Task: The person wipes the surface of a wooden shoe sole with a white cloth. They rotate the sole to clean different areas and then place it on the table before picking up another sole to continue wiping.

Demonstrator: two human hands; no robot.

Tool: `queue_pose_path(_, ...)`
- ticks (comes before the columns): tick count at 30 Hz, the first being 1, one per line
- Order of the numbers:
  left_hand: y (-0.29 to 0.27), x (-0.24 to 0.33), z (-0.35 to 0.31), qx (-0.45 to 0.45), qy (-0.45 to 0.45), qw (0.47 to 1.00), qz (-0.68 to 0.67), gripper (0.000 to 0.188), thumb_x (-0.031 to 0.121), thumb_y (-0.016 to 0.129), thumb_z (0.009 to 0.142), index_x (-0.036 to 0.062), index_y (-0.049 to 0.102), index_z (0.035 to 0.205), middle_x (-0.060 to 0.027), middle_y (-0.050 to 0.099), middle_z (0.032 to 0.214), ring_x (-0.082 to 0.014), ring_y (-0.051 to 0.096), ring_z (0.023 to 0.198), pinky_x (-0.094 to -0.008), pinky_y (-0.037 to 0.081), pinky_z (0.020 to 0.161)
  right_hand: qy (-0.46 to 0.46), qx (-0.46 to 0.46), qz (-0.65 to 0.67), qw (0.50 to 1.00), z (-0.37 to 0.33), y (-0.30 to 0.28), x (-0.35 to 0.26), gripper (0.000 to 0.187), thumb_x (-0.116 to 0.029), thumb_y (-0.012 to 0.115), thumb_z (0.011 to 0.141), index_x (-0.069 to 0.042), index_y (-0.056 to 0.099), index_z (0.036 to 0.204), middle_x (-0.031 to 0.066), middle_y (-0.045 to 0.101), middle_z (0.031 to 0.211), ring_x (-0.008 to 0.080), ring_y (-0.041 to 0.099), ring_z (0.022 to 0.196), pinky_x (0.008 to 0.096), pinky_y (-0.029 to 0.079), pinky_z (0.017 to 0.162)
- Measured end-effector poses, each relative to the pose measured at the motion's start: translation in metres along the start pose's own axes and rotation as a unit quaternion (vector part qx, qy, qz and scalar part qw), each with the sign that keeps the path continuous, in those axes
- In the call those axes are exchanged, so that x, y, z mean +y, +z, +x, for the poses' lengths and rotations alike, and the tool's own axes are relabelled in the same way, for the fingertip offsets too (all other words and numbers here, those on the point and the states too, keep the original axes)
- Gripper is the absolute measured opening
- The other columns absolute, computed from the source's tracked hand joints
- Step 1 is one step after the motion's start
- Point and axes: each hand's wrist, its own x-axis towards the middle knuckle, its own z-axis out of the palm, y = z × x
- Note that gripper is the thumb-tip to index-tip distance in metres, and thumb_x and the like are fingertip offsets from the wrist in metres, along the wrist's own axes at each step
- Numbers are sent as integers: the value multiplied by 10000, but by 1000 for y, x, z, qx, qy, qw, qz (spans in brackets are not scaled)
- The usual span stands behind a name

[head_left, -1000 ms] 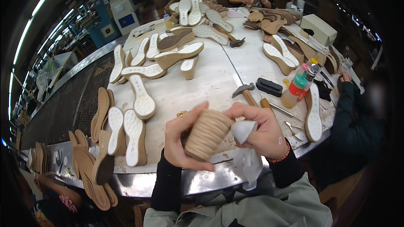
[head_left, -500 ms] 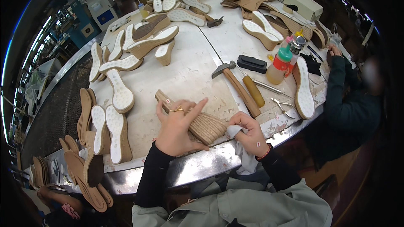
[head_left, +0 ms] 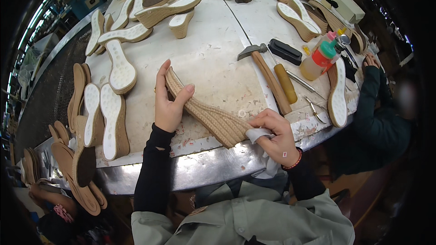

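Note:
A wedge shoe sole (head_left: 213, 117) wrapped in tan woven rope lies slanted in front of me, its thick heel end toward the right and near the table edge. Around its narrow toe end my left hand (head_left: 170, 104) is closed, thumb on the near side and fingers on the far side. My right hand (head_left: 276, 137) pinches a white cloth (head_left: 260, 135) against the thick heel end, and the cloth's tail hangs below the palm. Beyond the right hand are a hammer (head_left: 268, 79) and a yellow-handled tool (head_left: 285, 84).
Many wedge soles with white tops (head_left: 121, 66) stand at the left and back. Glue bottles (head_left: 318, 59), a black brush-like block (head_left: 284, 51) and pliers (head_left: 315, 110) lie right. A co-worker's sleeve (head_left: 374, 90) is at the right edge; a metal rim (head_left: 204, 165) borders the table.
My left hand has gone from lying spread over the sole to gripping its toe end. The sole has turned to show its ribbed side. My view has shifted somewhat.

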Motion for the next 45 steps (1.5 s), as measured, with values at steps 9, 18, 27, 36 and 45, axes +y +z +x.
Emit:
queue_pose_path(9, 1, 9, -2, -21, -27, 999, -33, 671, 143, 651, 778, 7, 307, 1337, -142, 401, 1229, -205, 446, 1097, -314, 377, 950, -78, -46, -85, 992, 37, 8, -7, 124, 31, 651, 656, 22, 590, 763, 94, 526, 730, 203, 529, 654, 273, 399, 573)
queue_pose_path(18, 0, 5, -1, -22, -20, 999, -37, 670, 181, 652, 785, -5, 310, 1330, -155, 392, 1222, -230, 400, 1147, -337, 327, 993, -127, -114, -135, 976, 74, 24, -15, 137, -9, 690, 682, 5, 569, 747, 106, 535, 731, 245, 547, 651, 308, 420, 577)
queue_pose_path(27, 1, -7, 1, -3, -11, 999, -43, 505, 361, 304, 975, -10, 350, 1314, -170, 376, 1280, -253, 341, 1213, -336, 212, 1056, -188, -130, -106, 968, 96, 46, -13, 146, -38, 665, 691, -5, 539, 758, 125, 510, 769, 312, 541, 676, 370, 438, 597)
queue_pose_path(36, 4, -5, -2, -9, -22, 998, -58, 487, 337, 297, 990, -27, 372, 1304, -171, 387, 1299, -246, 342, 1233, -332, 214, 1061, -199, -85, -124, 968, 102, 58, -22, 130, 9, 655, 671, 9, 569, 769, 112, 530, 728, 258, 549, 647, 309, 429, 568)
queue_pose_path(45, 0, 0, -3, 28, 38, 999, 16, 412, 285, 459, 935, 15, 471, 1246, -194, 417, 1290, -280, 391, 1217, -373, 276, 1032, -95, -213, -75, 970, 91, 14, -25, 210, -24, 642, 689, 16, 639, 895, 113, 603, 795, 229, 593, 739, 303, 472, 677)
